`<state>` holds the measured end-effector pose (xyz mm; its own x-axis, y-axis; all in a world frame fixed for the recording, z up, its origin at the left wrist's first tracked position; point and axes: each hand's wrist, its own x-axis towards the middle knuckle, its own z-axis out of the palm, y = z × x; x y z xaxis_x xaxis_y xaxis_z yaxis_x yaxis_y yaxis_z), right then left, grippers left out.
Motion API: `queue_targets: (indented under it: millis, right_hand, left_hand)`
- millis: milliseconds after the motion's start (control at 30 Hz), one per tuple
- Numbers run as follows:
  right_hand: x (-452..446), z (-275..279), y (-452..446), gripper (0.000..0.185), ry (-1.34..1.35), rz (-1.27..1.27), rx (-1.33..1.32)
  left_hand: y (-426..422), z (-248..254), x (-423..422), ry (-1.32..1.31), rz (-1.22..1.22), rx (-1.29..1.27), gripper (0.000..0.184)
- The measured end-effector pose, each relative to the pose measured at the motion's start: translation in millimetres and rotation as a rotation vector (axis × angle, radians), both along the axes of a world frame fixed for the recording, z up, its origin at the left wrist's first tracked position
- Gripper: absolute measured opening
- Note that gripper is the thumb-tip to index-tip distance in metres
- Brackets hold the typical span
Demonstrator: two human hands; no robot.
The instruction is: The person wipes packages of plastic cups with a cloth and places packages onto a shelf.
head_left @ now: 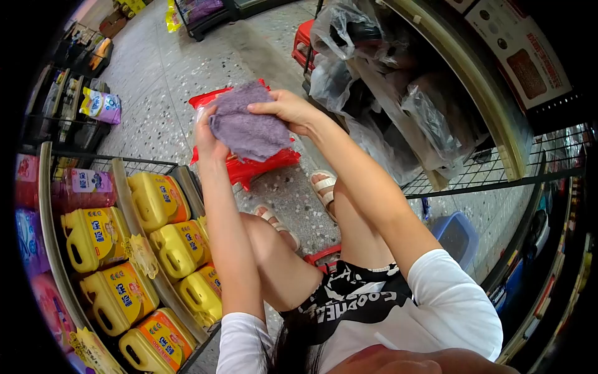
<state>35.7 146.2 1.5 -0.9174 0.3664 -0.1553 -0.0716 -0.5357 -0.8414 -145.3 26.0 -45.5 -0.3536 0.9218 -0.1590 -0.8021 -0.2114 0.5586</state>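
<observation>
A fuzzy purple cloth (249,124) is held up between both hands, above a red and clear plastic package (258,169) on the floor. My left hand (210,134) grips the cloth's left edge, its fingers partly behind the fabric. At the upper right edge my right hand (288,112) pinches the cloth, thumb on top. The cloth hides much of the package beneath it.
Yellow jugs (121,296) fill a shelf on the left. Plastic-wrapped goods (430,118) lie on a wire rack at the right, beside a red stool (303,45). A blue plastic bin (456,240) stands on the speckled floor (149,81) at lower right.
</observation>
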Motion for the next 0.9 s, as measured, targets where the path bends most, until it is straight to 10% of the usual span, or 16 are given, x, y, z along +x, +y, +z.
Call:
queue_targets:
  millis: [233,367,600,900]
  right_hand:
    - [9,7,6,0.032,0.149,-0.104,-0.175]
    - [14,14,14,0.035,0.232,-0.205,-0.388]
    - [23,9,37,0.031,0.313,-0.36,-0.391]
    - [12,4,37,0.032,0.306,-0.322,-0.469]
  left_hand:
    - [24,-15,23,0.402,0.406,-0.382,0.039]
    - [21,-57,5,0.156,0.645,-0.827,0.04]
    - [-2,-187,-76,-0.231,0.903,-0.877,0.067]
    - [-3,-148,-27,-0.274,0.73,-0.934,0.027]
